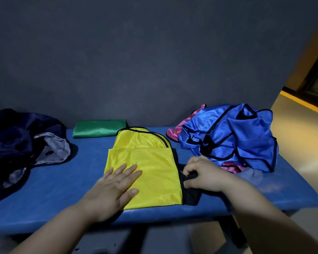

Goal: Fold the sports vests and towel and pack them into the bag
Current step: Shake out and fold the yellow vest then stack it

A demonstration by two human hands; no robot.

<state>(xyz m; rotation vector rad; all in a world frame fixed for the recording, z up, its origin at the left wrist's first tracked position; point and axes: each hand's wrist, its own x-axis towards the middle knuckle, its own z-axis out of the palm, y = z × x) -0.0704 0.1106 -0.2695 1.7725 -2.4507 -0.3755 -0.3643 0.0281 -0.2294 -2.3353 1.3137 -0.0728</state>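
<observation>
On the blue table (62, 180), the yellow vest (145, 167) lies half-folded at centre. The left hand (116, 187) presses it flat, fingers (130, 170) straight. The right hand (204, 175) pinches black fabric (191, 196) at the vest's right edge. A folded green vest (99, 128) lies behind, and the dark bag (17, 143) sits at the left.

The yellow vest (151, 167), black-edged, lies flat in the middle, folded over itself. Behind it a green vest (99, 128) lies neatly folded. At right a blue vest (228, 136) is crumpled over a pink vest (176, 131), with a grey-blue towel (251, 175) just beside them. The dark bag (22, 143) slumps open at left.
</observation>
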